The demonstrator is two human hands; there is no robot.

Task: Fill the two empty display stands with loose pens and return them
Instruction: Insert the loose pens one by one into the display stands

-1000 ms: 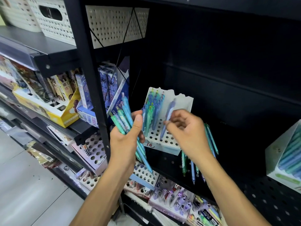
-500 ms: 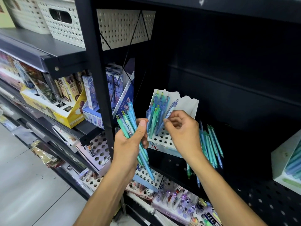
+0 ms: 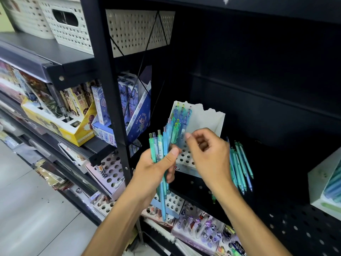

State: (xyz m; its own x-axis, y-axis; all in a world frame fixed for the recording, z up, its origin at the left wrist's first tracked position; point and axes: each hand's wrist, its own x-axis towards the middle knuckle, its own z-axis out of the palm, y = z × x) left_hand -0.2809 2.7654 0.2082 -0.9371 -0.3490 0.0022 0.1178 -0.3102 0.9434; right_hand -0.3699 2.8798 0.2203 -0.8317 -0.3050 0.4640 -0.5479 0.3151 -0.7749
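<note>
Head view: I see the white stand (image 3: 206, 117) on the dark shelf (image 3: 276, 182), its base hidden behind both hands. My left hand (image 3: 156, 169) grips a bunch of pens (image 3: 159, 145). My right hand (image 3: 208, 154) curls at the stand's pens; I cannot tell whether it holds one.

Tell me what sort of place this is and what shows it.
Most likely a stationery shop aisle. Black retail shelving carries boxed, cartoon-printed goods in a yellow display carton; a white perforated pen stand is partly stocked with pens, and the left hand holds a bundle of barcoded pens.
</note>
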